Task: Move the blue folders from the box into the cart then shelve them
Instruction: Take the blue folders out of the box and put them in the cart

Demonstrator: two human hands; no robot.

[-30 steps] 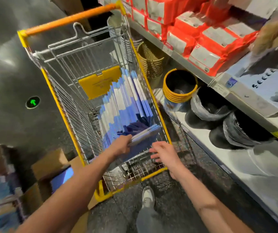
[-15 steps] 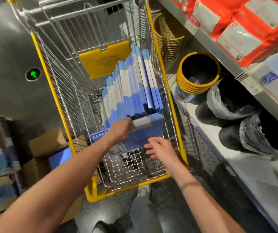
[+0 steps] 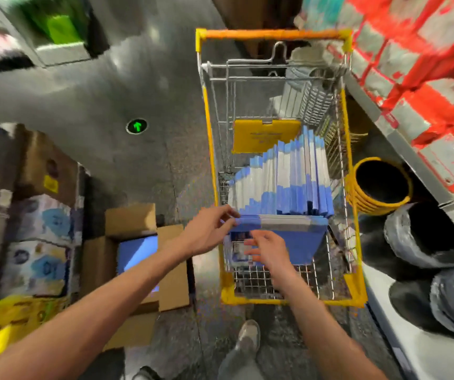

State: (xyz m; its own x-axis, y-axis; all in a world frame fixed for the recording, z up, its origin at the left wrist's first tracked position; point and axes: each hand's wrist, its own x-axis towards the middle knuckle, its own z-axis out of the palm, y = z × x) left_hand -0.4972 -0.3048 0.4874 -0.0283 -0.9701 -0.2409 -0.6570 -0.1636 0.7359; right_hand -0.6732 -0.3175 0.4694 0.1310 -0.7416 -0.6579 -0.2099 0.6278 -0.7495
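A wire cart point(image 3: 353, 286) with yellow trim stands in front of me. A row of blue and white folders point(image 3: 286, 179) stands on edge inside it. A small stack of blue folders point(image 3: 297, 237) leans against that row at the near end. My left hand point(image 3: 209, 231) grips the stack's top left corner with curled fingers. My right hand point(image 3: 265, 249) lies flat on the stack's front face, fingers spread. An open cardboard box point(image 3: 138, 248) on the floor to the left shows a blue folder inside.
Shelving on the right holds red and white packs point(image 3: 418, 78) above, with a yellow-rimmed black bucket point(image 3: 379, 185) and wrapped black tubs point(image 3: 426, 239) below. Stacked cartons point(image 3: 39, 231) line the left side. A green arrow marker point(image 3: 137, 126) sits on the grey floor.
The view swung left, so the cart now sits square in front and the box shows. My right hand moved up from the cart's near edge onto the front of the stack.
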